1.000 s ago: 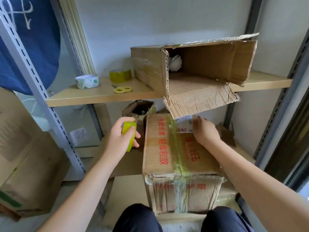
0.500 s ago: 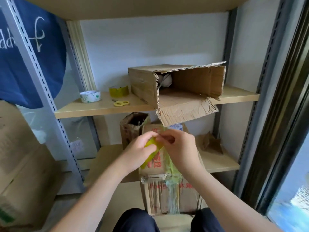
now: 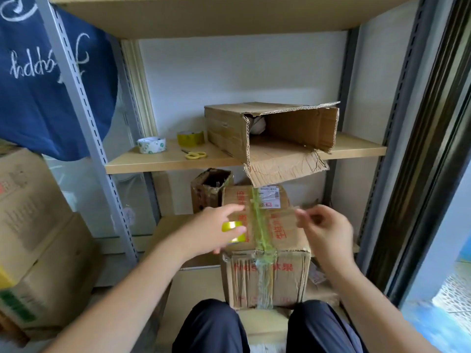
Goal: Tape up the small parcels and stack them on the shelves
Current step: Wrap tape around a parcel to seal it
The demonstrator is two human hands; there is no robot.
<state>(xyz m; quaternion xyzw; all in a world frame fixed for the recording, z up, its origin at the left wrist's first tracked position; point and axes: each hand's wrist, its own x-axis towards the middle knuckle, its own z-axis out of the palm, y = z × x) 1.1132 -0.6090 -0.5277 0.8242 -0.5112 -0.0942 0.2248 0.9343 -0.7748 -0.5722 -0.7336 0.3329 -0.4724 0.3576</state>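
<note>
Left hand (image 3: 211, 231) grips the yellow tape roll (image 3: 233, 231), right hand (image 3: 325, 226) pinches what looks like its drawn-out strip above the fruit carton (image 3: 265, 250), next likely pressing it across the lid

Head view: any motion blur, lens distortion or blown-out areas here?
Head view: right hand smeared by motion, left hand softer too; shelf posts bow from wide-angle distortion; daylight washes out the lower right corner; glare on the tape roll.
</note>
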